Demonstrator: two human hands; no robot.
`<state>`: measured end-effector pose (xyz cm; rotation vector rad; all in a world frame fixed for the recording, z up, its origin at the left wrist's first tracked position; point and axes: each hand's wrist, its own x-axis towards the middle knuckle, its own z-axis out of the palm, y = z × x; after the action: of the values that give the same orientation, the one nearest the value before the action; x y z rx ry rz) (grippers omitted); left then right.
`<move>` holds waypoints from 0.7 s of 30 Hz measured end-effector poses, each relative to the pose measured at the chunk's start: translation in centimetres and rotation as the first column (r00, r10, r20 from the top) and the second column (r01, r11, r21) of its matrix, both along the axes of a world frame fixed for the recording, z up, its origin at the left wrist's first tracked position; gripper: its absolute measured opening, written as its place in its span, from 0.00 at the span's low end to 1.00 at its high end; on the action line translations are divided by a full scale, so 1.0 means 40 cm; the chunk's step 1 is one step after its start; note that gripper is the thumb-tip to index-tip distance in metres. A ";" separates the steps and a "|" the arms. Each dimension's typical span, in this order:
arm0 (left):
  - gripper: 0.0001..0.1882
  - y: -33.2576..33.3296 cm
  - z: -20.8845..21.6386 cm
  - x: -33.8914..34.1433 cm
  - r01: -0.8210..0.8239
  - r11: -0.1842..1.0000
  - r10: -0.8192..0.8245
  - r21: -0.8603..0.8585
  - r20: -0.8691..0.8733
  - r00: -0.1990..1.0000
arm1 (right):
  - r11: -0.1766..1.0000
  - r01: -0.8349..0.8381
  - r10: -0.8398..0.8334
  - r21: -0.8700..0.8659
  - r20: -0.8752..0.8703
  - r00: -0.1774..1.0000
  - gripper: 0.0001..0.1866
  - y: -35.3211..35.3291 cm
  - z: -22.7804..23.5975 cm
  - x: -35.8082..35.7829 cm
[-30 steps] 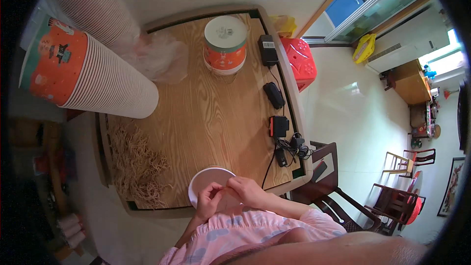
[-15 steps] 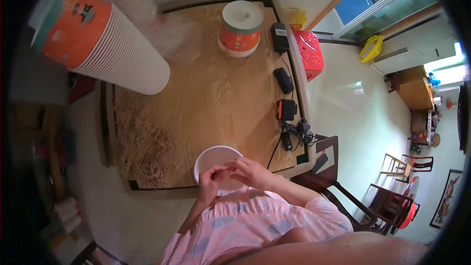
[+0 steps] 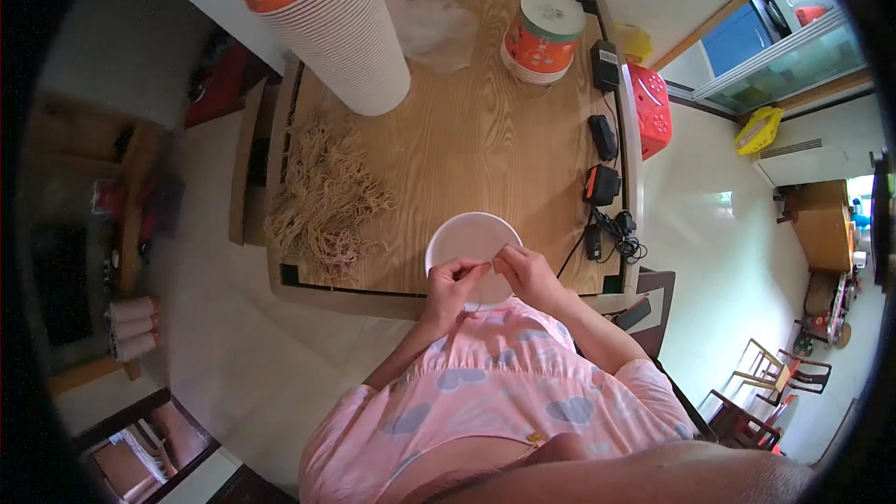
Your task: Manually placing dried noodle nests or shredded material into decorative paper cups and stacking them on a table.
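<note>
Over a white round paper tub (image 3: 467, 233) at the table's near edge, my left hand (image 3: 455, 282) and my right hand (image 3: 525, 273) meet with fingertips pinched close together. Whatever lies between the fingers, if anything, is too small to make out. The tub's mouth faces up, and my hands hide part of its near side. To the left of it spreads a tangled heap of thin tan strands (image 3: 327, 191), like cut cord.
A tall stack of orange-and-white paper tubs (image 3: 345, 47) rises at the far left beside clear plastic film (image 3: 434, 28). A short upside-down stack (image 3: 541, 42) stands far right. Black adapters and cables (image 3: 607, 187) line the right edge; a red stool (image 3: 651, 107) stands beyond.
The whole view has shifted, so the table now appears further right and higher. My hands are still pinched over the tub, with the fingertips now slightly apart.
</note>
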<state>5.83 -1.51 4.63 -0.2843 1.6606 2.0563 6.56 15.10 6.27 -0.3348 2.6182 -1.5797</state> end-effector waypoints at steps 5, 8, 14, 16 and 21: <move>0.05 -0.012 -0.058 0.009 -0.023 0.993 0.001 -0.120 -0.178 0.984 | 0.991 0.056 -0.073 0.120 0.138 0.988 0.10 -0.022 -0.013 0.007; 0.06 -0.012 -0.094 -0.012 -0.086 0.970 0.024 -0.227 -0.262 0.965 | 0.964 0.181 -0.175 0.196 -0.048 0.983 0.09 -0.006 -0.019 -0.045; 0.08 0.036 -0.174 -0.072 -0.187 0.929 0.146 -0.319 -0.148 0.978 | 0.978 0.207 -0.208 0.015 0.030 0.978 0.09 0.000 -0.137 -0.117; 0.08 0.041 -0.193 -0.077 -0.179 0.945 0.152 -0.275 -0.119 0.981 | 0.975 0.208 -0.203 0.080 -0.065 0.977 0.12 -0.017 -0.146 -0.094; 0.08 0.057 -0.246 -0.073 -0.239 0.963 0.222 -0.125 -0.132 0.966 | 0.947 0.322 -0.322 -0.003 -0.081 0.943 0.14 -0.044 -0.163 -0.062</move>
<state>2.90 0.75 -5.22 -0.4306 1.9281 2.1623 4.08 13.35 -0.27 0.0374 2.8602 -1.6701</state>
